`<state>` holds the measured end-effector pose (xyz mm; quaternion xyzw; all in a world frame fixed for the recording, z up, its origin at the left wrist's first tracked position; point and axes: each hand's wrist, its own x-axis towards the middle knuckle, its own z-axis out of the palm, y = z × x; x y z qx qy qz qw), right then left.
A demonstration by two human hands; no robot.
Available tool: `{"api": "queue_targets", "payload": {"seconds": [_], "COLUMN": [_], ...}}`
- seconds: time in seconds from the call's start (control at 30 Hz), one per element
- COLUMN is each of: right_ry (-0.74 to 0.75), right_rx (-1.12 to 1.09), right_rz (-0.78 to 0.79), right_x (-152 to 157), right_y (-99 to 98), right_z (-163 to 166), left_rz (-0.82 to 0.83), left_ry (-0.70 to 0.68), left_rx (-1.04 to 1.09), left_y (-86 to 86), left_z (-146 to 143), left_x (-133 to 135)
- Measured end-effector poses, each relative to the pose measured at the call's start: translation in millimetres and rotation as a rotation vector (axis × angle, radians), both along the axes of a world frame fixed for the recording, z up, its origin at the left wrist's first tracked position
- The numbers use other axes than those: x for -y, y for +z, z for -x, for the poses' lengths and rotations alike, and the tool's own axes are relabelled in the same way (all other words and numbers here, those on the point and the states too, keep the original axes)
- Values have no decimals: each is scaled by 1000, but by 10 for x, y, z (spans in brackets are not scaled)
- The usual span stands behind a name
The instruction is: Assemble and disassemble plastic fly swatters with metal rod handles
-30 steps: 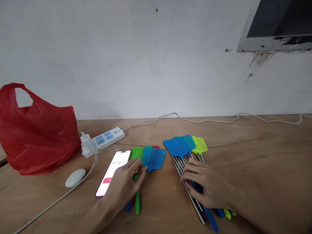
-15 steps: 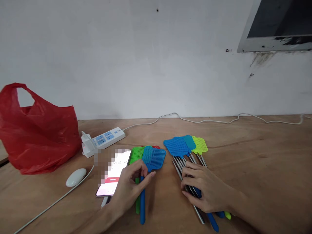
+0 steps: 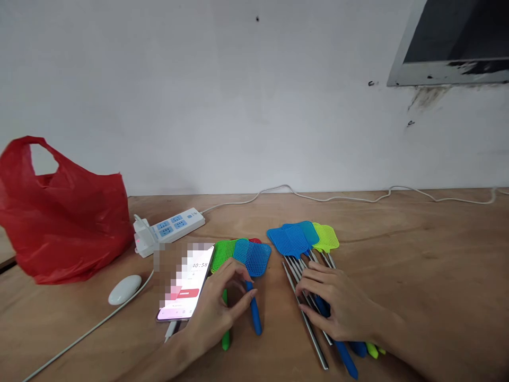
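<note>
My left hand (image 3: pixel 218 307) is closed in a pinch on the neck of a blue fly swatter (image 3: pixel 254 260), whose short blue handle (image 3: pixel 254 315) angles down to the right. Under it lie a green swatter (image 3: pixel 222 250) and a red one, barely showing. My right hand (image 3: pixel 338 307) rests with fingers spread flat on the metal rods of a second group of swatters with blue (image 3: pixel 288 240) and lime-green (image 3: pixel 326 236) heads. All lie on a wooden table (image 3: pixel 417 265).
A phone (image 3: pixel 185 289) with a lit screen lies just left of my left hand. A white power strip (image 3: pixel 169 228), a white mouse (image 3: pixel 124 289) with its cable and a red plastic bag (image 3: pixel 59 223) sit at the left. A white cable runs along the wall.
My left hand has swung the blue swatter's handle rightward, away from the green handle. My right hand has shifted slightly on the rods, which have fanned out a little.
</note>
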<state>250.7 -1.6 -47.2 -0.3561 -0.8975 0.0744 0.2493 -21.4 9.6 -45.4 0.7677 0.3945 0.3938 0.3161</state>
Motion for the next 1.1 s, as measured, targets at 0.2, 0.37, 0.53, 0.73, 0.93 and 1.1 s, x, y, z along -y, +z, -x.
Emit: {"api": "queue_targets", "payload": {"seconds": [0.2,0.37,0.53,0.73,0.93,1.1], "right_ry": [-122,-160,-168,-244,-310,-366], "right_rx": [32,47,91,183,255,296], "right_rz": [58,51,51,-1,-38,-89], "right_x": [-76,-133,-107,-19,22,-2], "right_y": [-15,-19,-14,-51,-86,-97], "right_z": [-105,-185,-167,-129,-22,65], "left_rz": [22,-6,-10,-17,-17,-36], "left_ry": [3,8,17,10,14,23], "left_rx": [5,-32,-75,-87,-109,-113], "left_y": [-8,22,36,30,26,19], "left_z": [6,-3,-9,-22,-29,-28], "left_x": [-15,-9,-6,-18,-12,-9]}}
